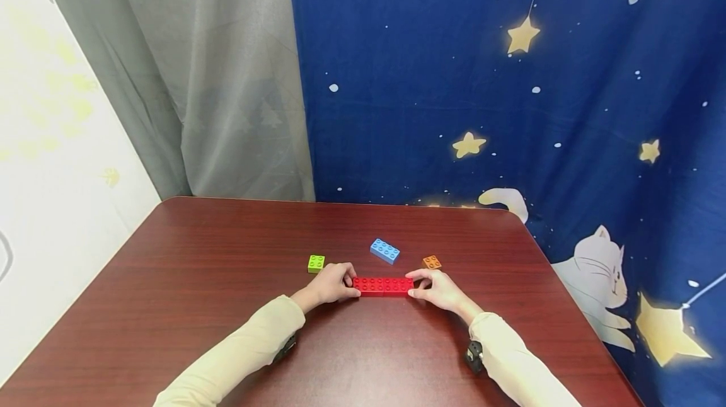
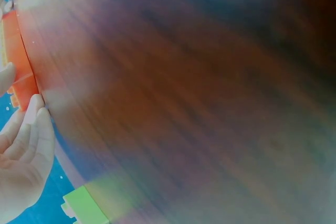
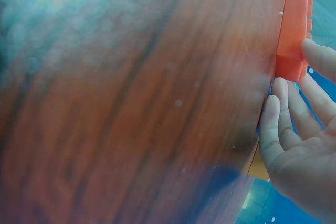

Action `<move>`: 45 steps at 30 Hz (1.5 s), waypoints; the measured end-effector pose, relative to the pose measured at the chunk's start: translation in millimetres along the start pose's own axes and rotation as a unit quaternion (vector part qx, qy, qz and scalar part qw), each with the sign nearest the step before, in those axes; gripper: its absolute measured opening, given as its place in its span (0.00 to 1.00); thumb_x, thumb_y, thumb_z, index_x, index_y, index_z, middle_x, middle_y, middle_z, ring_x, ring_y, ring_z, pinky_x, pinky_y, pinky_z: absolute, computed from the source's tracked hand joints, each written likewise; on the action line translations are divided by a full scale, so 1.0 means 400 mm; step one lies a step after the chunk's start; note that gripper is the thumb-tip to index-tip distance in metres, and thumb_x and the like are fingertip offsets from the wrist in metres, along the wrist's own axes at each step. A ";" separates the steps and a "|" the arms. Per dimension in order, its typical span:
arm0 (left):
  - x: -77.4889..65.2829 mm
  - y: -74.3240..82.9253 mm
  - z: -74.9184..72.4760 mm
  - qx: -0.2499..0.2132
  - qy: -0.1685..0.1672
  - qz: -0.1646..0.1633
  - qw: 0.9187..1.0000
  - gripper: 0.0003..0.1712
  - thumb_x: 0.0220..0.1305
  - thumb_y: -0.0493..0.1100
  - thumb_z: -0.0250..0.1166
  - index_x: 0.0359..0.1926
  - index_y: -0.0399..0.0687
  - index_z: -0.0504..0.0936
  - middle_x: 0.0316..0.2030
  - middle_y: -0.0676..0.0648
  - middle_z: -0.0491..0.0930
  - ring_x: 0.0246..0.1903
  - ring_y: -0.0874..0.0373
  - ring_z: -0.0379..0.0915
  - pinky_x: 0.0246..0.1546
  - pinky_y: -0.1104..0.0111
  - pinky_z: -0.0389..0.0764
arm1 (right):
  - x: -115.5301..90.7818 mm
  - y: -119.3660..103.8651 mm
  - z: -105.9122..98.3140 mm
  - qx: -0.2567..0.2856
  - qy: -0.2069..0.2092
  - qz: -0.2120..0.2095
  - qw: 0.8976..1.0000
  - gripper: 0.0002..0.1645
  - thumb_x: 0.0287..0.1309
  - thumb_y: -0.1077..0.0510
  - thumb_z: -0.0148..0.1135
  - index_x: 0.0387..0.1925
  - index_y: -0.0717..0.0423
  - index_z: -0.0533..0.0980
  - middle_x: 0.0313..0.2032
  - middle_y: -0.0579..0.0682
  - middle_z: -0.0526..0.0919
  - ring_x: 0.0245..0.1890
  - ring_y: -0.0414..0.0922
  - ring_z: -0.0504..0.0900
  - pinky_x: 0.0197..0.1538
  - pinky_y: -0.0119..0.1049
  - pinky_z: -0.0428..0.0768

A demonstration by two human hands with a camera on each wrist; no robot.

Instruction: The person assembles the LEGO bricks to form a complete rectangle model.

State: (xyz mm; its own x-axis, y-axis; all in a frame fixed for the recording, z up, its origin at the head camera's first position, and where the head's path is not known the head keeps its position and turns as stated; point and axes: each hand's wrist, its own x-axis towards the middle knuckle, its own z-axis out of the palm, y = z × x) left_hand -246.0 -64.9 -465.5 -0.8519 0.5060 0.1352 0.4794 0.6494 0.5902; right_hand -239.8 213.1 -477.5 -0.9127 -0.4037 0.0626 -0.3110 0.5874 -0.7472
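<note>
Two red toy building bricks, the left one (image 1: pixel 368 286) and the right one (image 1: pixel 399 286), lie end to end in a row on the table, studs up. My left hand (image 1: pixel 333 283) pinches the row's left end, thumb on the near side and index finger on the far side. At the opposite end my right hand (image 1: pixel 437 288) grips in the same way. In the left wrist view the left hand (image 2: pixel 29 156) has its other fingers resting by the brick's end. The right wrist view shows the right hand (image 3: pixel 302 142), its thumb on the brick's side.
A lime green brick (image 1: pixel 316 263) sits just beyond my left hand. Behind the red row lies a blue brick (image 1: pixel 385 251), turned at an angle. An orange brick (image 1: pixel 432 262) is just past my right hand. The dark red wooden table (image 1: pixel 227 237) ends at curtains.
</note>
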 end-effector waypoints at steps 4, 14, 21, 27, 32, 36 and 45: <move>0.002 0.000 0.000 0.005 0.005 0.008 1.000 0.17 0.42 0.42 0.71 0.29 0.40 0.73 0.22 0.49 0.74 0.22 0.63 0.67 0.26 0.70 0.69 | 0.001 -0.003 -0.001 0.005 -0.001 -0.004 1.000 0.21 0.46 0.57 0.66 0.44 0.58 0.76 0.27 0.46 0.76 0.23 0.42 0.72 0.22 0.33 0.72; -0.002 0.001 0.006 0.002 0.001 0.011 1.000 0.17 0.43 0.43 0.71 0.30 0.40 0.73 0.22 0.49 0.74 0.22 0.62 0.67 0.26 0.69 0.69 | -0.004 -0.010 -0.004 0.007 -0.005 0.017 1.000 0.24 0.46 0.53 0.66 0.46 0.59 0.75 0.32 0.48 0.77 0.26 0.43 0.73 0.25 0.34 0.74; -0.004 -0.007 0.015 0.003 -0.005 0.003 1.000 0.17 0.42 0.43 0.71 0.29 0.41 0.73 0.22 0.51 0.73 0.22 0.63 0.66 0.26 0.70 0.69 | 0.009 -0.005 -0.003 0.002 0.017 0.015 1.000 0.23 0.48 0.52 0.64 0.45 0.59 0.75 0.38 0.50 0.79 0.28 0.42 0.74 0.28 0.33 0.73; -0.003 -0.005 0.010 0.003 -0.002 0.003 1.000 0.17 0.42 0.43 0.71 0.29 0.41 0.73 0.22 0.51 0.72 0.22 0.63 0.66 0.25 0.70 0.69 | 0.041 -0.013 -0.009 -0.010 0.054 0.014 0.998 0.19 0.48 0.55 0.64 0.44 0.57 0.77 0.36 0.48 0.80 0.30 0.41 0.75 0.35 0.35 0.72; -0.002 -0.004 0.007 0.007 0.000 0.002 1.000 0.17 0.43 0.43 0.71 0.29 0.41 0.73 0.22 0.51 0.73 0.22 0.63 0.66 0.26 0.70 0.69 | 0.066 -0.021 -0.011 -0.001 0.074 0.013 0.997 0.18 0.47 0.57 0.65 0.43 0.59 0.77 0.35 0.51 0.80 0.28 0.41 0.76 0.33 0.35 0.73; -0.004 0.000 0.005 0.005 0.001 0.006 1.000 0.17 0.43 0.43 0.71 0.30 0.41 0.73 0.22 0.50 0.73 0.22 0.63 0.66 0.26 0.70 0.69 | 0.081 -0.021 -0.007 0.000 0.087 0.017 0.996 0.18 0.47 0.58 0.65 0.42 0.59 0.77 0.34 0.51 0.80 0.27 0.41 0.75 0.31 0.34 0.72; -0.002 -0.001 0.004 0.007 0.006 0.013 1.000 0.17 0.42 0.43 0.71 0.29 0.41 0.73 0.22 0.50 0.73 0.22 0.63 0.66 0.26 0.70 0.69 | 0.118 -0.022 -0.003 0.009 0.103 0.040 0.994 0.18 0.45 0.60 0.66 0.42 0.59 0.77 0.34 0.51 0.80 0.26 0.41 0.75 0.32 0.34 0.73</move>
State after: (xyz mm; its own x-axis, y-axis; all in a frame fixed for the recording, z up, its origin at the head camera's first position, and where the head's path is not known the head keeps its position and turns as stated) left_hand -245.2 -64.6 -467.1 -0.8415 0.5163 0.1593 0.5042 0.6442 0.5752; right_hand -280.3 189.9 -467.3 -0.9695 -0.2039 0.1357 -0.2332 0.5987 -0.7663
